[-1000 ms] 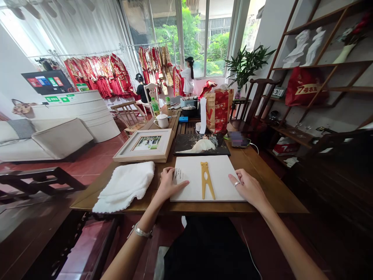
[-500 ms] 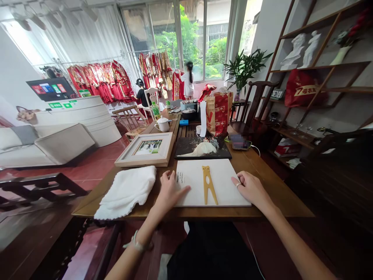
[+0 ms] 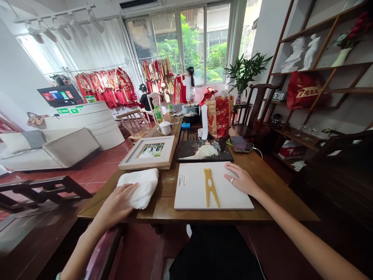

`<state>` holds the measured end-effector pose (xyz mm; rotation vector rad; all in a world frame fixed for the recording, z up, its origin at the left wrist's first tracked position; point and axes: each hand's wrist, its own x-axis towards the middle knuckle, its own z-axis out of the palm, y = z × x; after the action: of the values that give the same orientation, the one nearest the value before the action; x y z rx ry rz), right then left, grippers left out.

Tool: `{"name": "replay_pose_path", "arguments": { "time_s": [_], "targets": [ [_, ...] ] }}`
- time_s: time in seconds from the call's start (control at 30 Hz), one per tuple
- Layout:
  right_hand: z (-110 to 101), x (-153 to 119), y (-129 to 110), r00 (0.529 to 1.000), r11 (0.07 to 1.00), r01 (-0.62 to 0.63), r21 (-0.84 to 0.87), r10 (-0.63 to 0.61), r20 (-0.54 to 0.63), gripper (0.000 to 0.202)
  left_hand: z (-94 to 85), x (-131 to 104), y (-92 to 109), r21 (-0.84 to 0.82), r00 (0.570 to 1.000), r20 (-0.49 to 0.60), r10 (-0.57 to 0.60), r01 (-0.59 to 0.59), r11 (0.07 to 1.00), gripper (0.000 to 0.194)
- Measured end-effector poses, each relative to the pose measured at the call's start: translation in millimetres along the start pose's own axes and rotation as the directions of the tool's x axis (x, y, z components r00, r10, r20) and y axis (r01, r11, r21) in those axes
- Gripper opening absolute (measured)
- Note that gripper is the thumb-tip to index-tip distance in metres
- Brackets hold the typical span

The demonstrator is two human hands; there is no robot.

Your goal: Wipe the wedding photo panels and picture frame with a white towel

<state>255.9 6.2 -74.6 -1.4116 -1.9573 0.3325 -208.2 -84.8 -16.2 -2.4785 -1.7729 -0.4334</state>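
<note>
My left hand (image 3: 118,204) grips the white cloth (image 3: 145,184) at the table's left front, fingers over its top and thumb at the near edge. The cloth's left part is hidden under that hand. My right hand (image 3: 240,179) lies open on the right side of a white rectangular board (image 3: 189,196), fingers spread and a ring on one. Small dark print shows near the board's left edge. On the board's middle lies a flat yellow piece (image 3: 209,186) with a cat-like head, an oval hole and two long legs. Neither hand touches it.
Behind the board lie a dark picture panel (image 3: 186,155) and a pale wooden photo frame (image 3: 171,153). Farther back stand a white teapot (image 3: 164,127), a red-and-brown paper bag (image 3: 223,116) and a phone (image 3: 241,144) with a cable. Two people are near the clothes racks.
My left hand has moved left from the board onto the cloth, which is now gathered. My right hand has shifted from the board's right edge onto its top. The view has tilted slightly.
</note>
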Motion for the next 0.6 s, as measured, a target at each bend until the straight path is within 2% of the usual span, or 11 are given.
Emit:
{"name": "replay_pose_path", "arguments": {
  "time_s": [0.07,0.17,0.23,0.33,0.4,0.47,0.53,0.6],
  "targets": [
    [-0.5,-0.9,1.5,1.0,1.0,0.001,0.024,-0.001,0.002,0.04,0.6,5.7,14.8,0.01,0.996,-0.077,-0.051,0.052,0.999,0.042],
    [-1.4,-1.7,1.2,1.0,0.998,0.016,0.054,-0.016,0.002,0.038,-3.9,14.5,56.7,-0.001,0.984,-0.165,-0.073,0.074,0.997,0.024],
    [-1.8,-1.9,0.5,1.0,0.997,0.028,0.07,-0.028,0.005,0.038,-6.1,22.5,89.7,-0.035,0.979,-0.203,-0.018,0.011,0.999,0.019],
    [-2.7,-2.2,-0.3,0.999,0.995,0.038,0.087,-0.04,0.017,0.04,-2.6,44.3,134.5,-0.032,0.953,-0.297,0.068,-0.081,0.996,0.025],
    [-3.2,-2.4,-0.4,0.999,0.994,0.043,0.096,-0.046,0.024,0.04,4.9,64.9,156.8,0.026,0.962,-0.253,0.098,-0.094,0.995,0.033],
    [-3.3,-2.4,-0.2,0.999,0.994,0.049,0.095,-0.051,0.018,0.038,14.5,85.8,171.6,0.075,0.989,-0.102,0.108,-0.101,0.992,0.036],
    [-3.0,-2.3,-0.1,0.998,0.995,0.061,0.082,-0.061,-0.002,0.035,23.7,102.6,179.1,0.088,0.991,0.049,0.121,-0.125,0.988,0.038],
    [-2.8,-1.9,-0.4,0.997,0.995,0.073,0.061,-0.072,-0.024,0.033,30.9,113.1,180.6,0.076,0.984,0.115,0.138,-0.147,0.986,0.043]
  ]
}}
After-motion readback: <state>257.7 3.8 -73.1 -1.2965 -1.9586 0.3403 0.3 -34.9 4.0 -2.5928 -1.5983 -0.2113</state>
